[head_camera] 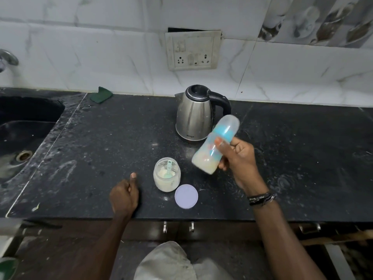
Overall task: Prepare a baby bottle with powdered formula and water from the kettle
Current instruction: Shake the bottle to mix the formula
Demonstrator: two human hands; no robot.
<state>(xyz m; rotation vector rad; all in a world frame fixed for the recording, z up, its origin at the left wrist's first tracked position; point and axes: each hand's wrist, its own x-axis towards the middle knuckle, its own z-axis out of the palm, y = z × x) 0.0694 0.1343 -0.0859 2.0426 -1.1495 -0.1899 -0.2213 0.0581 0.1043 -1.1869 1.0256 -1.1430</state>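
The sink (26, 126) occupies the left edge of the frame, set into the dark countertop (113, 138). A green scrub pad (101, 94) lies at the upper left of the counter, against the tiled wall.

The left hand (124, 196) rests at lower centre-left on the counter's front edge, fingers curled into a loose fist, thumb raised, holding nothing. Keep it planted there as a brace.

The open formula jar (166, 174) stands just right of that hand, with a teal scoop (169, 170) resting inside on the powder. Its lilac lid (186, 196) lies flat on the counter just beside the jar, lower right of it.

The steel kettle (196, 113) stands at upper centre, lid down.

The baby bottle (216, 145) is held off the counter at centre-right, tilted, cap end up toward the kettle, pale liquid pooled at its lower end. The right hand (237, 156) wraps its lower body, fingers pressed around it.

The step appears to be mixing. Shake with short wrist motions, keep the cap seated, and stay clear of the kettle and open jar, which a wide swing could topple.
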